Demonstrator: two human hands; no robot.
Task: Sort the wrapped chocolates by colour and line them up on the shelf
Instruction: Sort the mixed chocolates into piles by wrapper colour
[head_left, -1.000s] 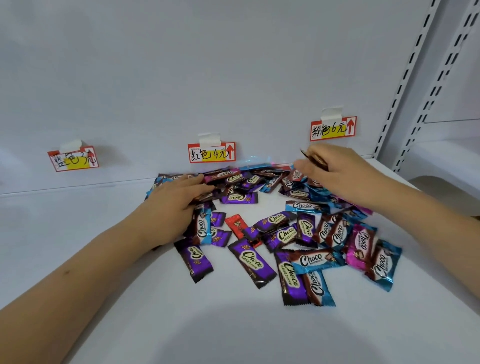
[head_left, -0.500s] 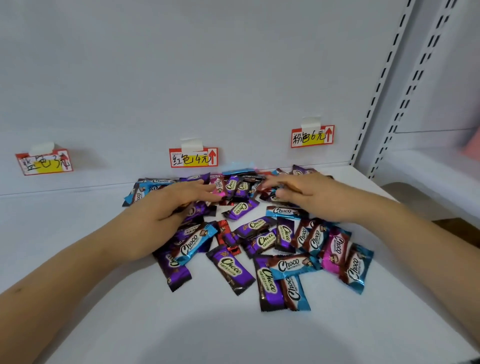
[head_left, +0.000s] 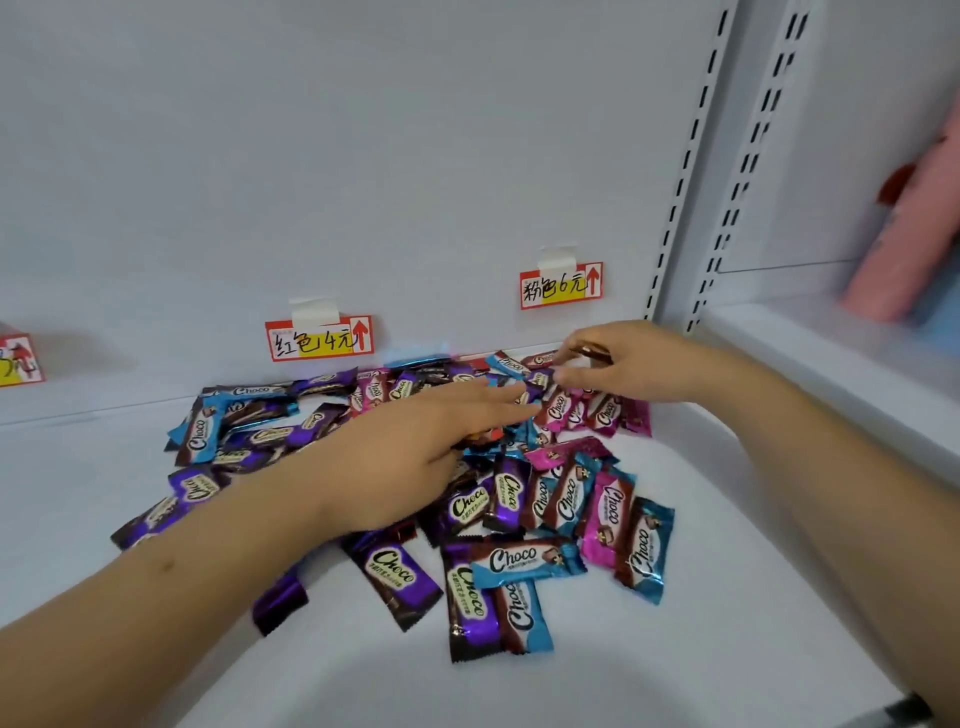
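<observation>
We see chocolates (head_left: 395, 574) — glossy foil-like wrappers | shelf (head_left: 675, 649) beneath them — smooth matt white | price tags (head_left: 561, 286) above — paper.

Left hand (head_left: 415, 447) is lying flat, fingers stretched forward; right hand (head_left: 628, 364) is pinching, thumb against curled fingers.

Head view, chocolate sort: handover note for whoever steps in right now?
Left hand: open, fingers flat on the middle of the chocolate pile.
Right hand: pinching one wrapped chocolate above the pile's back right, below the pink price tag.
Pile: purple, blue, pink and red wrappers mixed on the shelf, in front of the red price tag.
Done: no sorted rows visible.
Left: almost everything, sort by colour and line up.
</observation>
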